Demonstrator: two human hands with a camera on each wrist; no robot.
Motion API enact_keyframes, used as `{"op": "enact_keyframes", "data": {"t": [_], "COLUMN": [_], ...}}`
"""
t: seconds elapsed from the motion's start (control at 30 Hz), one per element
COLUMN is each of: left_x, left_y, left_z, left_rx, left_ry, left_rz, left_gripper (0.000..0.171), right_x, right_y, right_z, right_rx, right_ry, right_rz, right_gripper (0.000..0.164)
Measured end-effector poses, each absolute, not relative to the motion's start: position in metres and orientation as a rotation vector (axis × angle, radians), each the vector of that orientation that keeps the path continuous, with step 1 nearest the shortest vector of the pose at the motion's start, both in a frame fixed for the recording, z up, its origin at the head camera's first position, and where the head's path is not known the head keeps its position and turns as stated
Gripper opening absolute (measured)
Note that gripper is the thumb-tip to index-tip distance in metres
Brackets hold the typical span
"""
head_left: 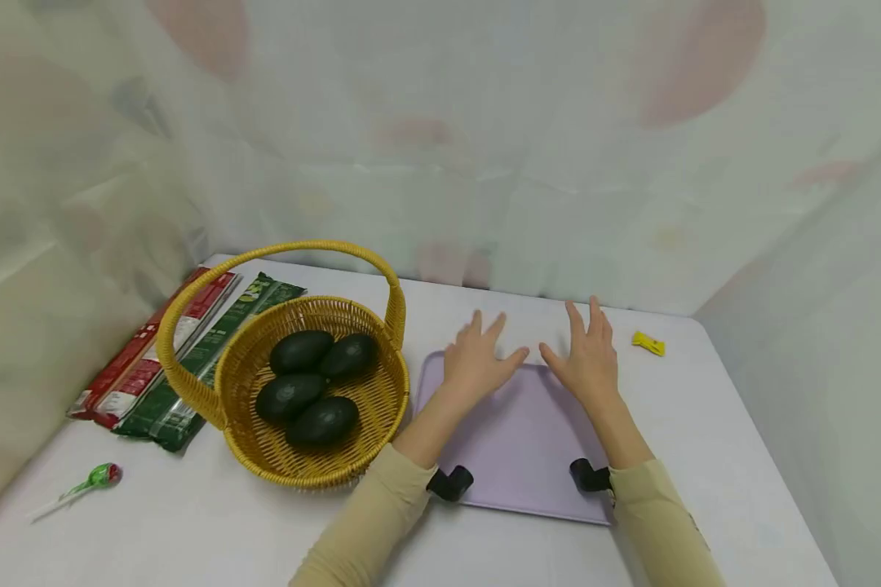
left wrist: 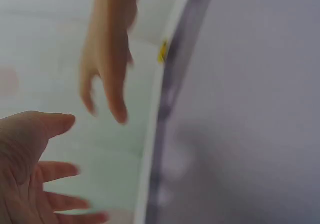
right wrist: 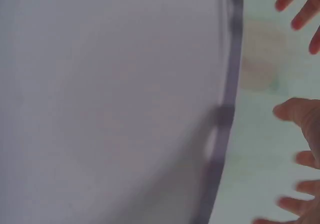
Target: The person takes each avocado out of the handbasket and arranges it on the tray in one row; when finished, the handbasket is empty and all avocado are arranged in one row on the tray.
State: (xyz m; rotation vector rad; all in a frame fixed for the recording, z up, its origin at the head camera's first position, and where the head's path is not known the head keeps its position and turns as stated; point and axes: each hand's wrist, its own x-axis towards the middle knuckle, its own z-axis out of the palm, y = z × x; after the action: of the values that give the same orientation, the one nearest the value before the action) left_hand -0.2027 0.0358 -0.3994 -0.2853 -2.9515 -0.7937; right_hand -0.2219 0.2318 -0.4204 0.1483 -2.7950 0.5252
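Note:
Both hands hover over the far part of a lilac tray [head_left: 521, 456], fingers spread and nothing held. In the head view the left hand [head_left: 477, 359] is above the tray's far left corner, its thumb toward the other hand. My right hand [head_left: 587, 359] is over the far right part, thumb pointing left. A small gap separates the two thumbs. The left wrist view has the left hand [left wrist: 30, 169] at lower left, with the right hand [left wrist: 110, 63] above it. In the right wrist view, fingers of the right hand [right wrist: 305, 184] show at the right edge.
Left of the tray stands a yellow wicker basket [head_left: 239, 440] holding several dark green avocados [head_left: 323, 421]. Behind it lie a red packet [head_left: 147, 350] and a green packet [head_left: 169, 408]. A lollipop [head_left: 103, 475] lies front left; a small yellow wrapped candy [head_left: 648, 343] lies far right.

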Motion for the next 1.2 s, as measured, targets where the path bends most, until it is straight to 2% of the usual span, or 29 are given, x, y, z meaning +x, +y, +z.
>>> {"op": "enact_keyframes", "data": {"t": [0.1,0.17,0.3,0.4,0.53,0.7,0.8,0.97,1.2], "left_x": [-0.171,-0.151,-0.117,-0.099,-0.081,-0.059,-0.054,-0.056,-0.059], "left_y": [0.026,0.013,-0.029,-0.07,-0.128,-0.194,-0.224,-0.255,-0.273], "left_z": [-0.386,-0.379,-0.365,-0.355,-0.339,-0.307,-0.292,-0.278,-0.268], "left_rx": [-0.57,-0.765,-1.052,-1.13,-1.061,-0.882,-0.863,-0.85,-0.563], "left_ry": [-2.936,-2.878,-2.737,-2.629,-2.504,-2.361,-2.169,-1.871,-1.941], "left_rz": [-1.039,-1.235,-1.595,-1.727,-1.696,-1.545,-1.546,-1.726,-1.717], "left_gripper": [0.052,0.043,0.033,0.028,0.024,0.034,0.031,0.02,0.024], "right_x": [-0.214,-0.209,-0.201,-0.195,-0.189,-0.184,-0.182,-0.182,-0.182], "right_y": [0.228,0.224,0.215,0.206,0.193,0.173,0.161,0.145,0.127], "right_z": [-0.419,-0.417,-0.413,-0.408,-0.399,-0.387,-0.38,-0.37,-0.36], "right_rx": [0.28,0.357,0.515,0.597,0.674,0.775,0.844,0.954,1.077], "right_ry": [-2.787,-2.783,-2.759,-2.76,-2.801,-2.815,-2.801,-2.796,-2.804], "right_rz": [0.638,0.727,0.862,0.968,1.095,1.184,1.215,1.227,1.289], "right_gripper": [0.053,0.04,0.03,0.027,0.026,0.024,0.023,0.022,0.021]}}
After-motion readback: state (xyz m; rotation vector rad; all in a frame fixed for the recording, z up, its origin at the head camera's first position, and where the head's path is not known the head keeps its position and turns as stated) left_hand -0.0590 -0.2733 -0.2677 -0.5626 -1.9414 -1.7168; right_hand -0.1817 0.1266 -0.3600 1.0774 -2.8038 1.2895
